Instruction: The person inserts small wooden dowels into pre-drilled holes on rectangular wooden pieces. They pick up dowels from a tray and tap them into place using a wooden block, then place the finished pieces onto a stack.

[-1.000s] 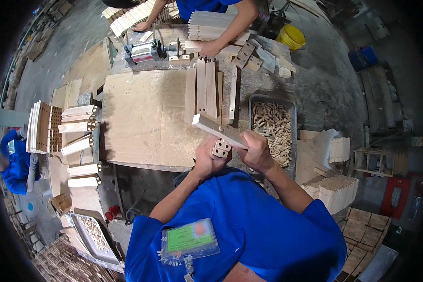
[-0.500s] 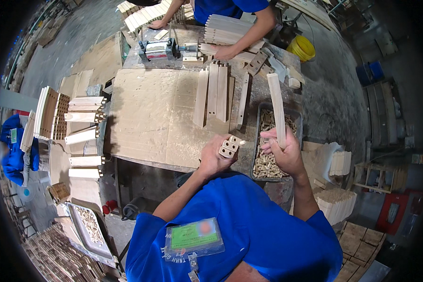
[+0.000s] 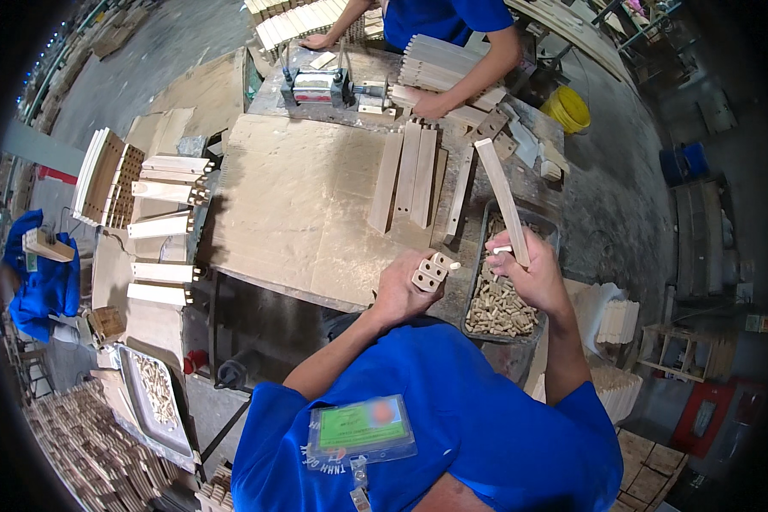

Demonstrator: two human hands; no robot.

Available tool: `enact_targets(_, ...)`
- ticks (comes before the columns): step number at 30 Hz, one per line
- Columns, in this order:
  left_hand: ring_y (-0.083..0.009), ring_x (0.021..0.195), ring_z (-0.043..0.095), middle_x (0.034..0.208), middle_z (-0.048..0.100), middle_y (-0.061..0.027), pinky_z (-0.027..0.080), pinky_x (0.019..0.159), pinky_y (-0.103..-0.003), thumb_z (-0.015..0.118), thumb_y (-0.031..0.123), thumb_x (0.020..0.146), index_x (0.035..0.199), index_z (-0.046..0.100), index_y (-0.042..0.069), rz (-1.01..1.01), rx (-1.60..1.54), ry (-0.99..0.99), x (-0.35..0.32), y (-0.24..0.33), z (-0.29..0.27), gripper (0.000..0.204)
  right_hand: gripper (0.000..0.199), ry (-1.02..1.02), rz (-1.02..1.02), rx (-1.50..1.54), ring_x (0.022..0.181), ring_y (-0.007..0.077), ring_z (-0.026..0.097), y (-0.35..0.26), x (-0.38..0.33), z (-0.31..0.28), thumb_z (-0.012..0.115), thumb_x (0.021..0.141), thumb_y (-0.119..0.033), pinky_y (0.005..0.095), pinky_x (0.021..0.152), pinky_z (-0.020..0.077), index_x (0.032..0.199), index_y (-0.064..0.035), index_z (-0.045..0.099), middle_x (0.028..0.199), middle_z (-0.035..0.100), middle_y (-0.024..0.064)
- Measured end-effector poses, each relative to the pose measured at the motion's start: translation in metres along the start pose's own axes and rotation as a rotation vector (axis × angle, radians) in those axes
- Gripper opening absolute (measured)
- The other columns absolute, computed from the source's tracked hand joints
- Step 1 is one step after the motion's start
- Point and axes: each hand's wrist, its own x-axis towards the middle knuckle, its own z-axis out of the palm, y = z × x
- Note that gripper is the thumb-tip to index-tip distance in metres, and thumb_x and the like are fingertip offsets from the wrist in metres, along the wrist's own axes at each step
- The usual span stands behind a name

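Note:
My left hand (image 3: 398, 288) is closed around several wooden pieces (image 3: 430, 271), their drilled ends facing up. A dowel (image 3: 455, 265) sticks out at the right side of those ends. In my right hand (image 3: 538, 275) a long, slim wooden strip (image 3: 498, 181) is gripped, pointing up and slightly left. A small pale dowel (image 3: 503, 249) shows at the fingertips of that same hand. Beneath the right hand stands a dark bin (image 3: 558, 234) filled with loose dowels (image 3: 497, 311). My palms and the lower parts of the held pieces are hidden.
Several wooden slats (image 3: 413, 175) lie on the cardboard-covered table (image 3: 282, 196). Across it, a co-worker's hand (image 3: 433, 104) rests on wood beside a clamp-like metal device (image 3: 317, 87). More slats (image 3: 164, 224) stand at left, near a dowel tray (image 3: 130, 367). A yellow bucket (image 3: 566, 109) is at far right.
A dowel now shows at my right fingertips, where none was visible before. The strip in that hand leans further left. My left hand keeps its bundle, and the whole view has shifted slightly.

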Motion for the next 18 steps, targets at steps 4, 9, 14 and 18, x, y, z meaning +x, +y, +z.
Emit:
enact_targets(4, -0.0359, 0.094, 0.073, 0.102, 0.072, -0.0162, 0.059, 0.084, -0.043, 0.085, 0.016, 0.081, 0.12, 0.072, 0.008, 0.004, 0.049, -0.006, -0.001, 0.0, 0.001, 0.042, 0.014, -0.02, -0.076, -0.094, 0.096, 0.0196, 0.078, -0.008, -0.001, 0.006, 0.069, 0.101, -0.006, 0.0333, 0.078, 0.0622, 0.112, 0.0032, 0.067, 0.103, 0.076, 0.0125)
enact_targets(9, -0.0392, 0.095, 0.068, 0.101, 0.069, -0.0165, 0.058, 0.083, -0.048, 0.084, 0.021, 0.079, 0.125, 0.068, 0.009, 0.023, 0.053, -0.02, -0.001, -0.003, 0.003, 0.05, 0.026, -0.003, -0.487, -0.422, 0.072, 0.0252, 0.062, -0.012, 0.013, 0.026, 0.084, 0.093, -0.017, 0.0383, 0.068, 0.0502, 0.096, 0.0025, 0.067, 0.082, 0.063, 0.0098)
enact_targets(14, -0.0396, 0.096, 0.069, 0.103, 0.07, -0.0172, 0.058, 0.084, -0.049, 0.084, 0.02, 0.079, 0.125, 0.068, 0.008, 0.109, 0.022, 0.039, 0.001, -0.004, 0.005, 0.05, 0.022, -0.047, -0.549, -0.413, 0.08, 0.0352, 0.066, -0.005, 0.022, 0.051, 0.083, 0.091, -0.012, 0.0443, 0.073, 0.0515, 0.096, 0.0013, 0.066, 0.084, 0.062, 0.0149)
enact_targets(18, -0.0402, 0.099, 0.07, 0.105, 0.071, -0.0173, 0.058, 0.085, -0.049, 0.084, 0.018, 0.079, 0.124, 0.068, 0.008, 0.06, 0.049, 0.028, -0.002, -0.002, 0.002, 0.049, 0.02, -0.077, -0.391, -0.386, 0.078, 0.0359, 0.065, -0.001, 0.018, 0.052, 0.083, 0.09, -0.011, 0.0457, 0.073, 0.0505, 0.094, 0.0005, 0.067, 0.083, 0.062, 0.0154)
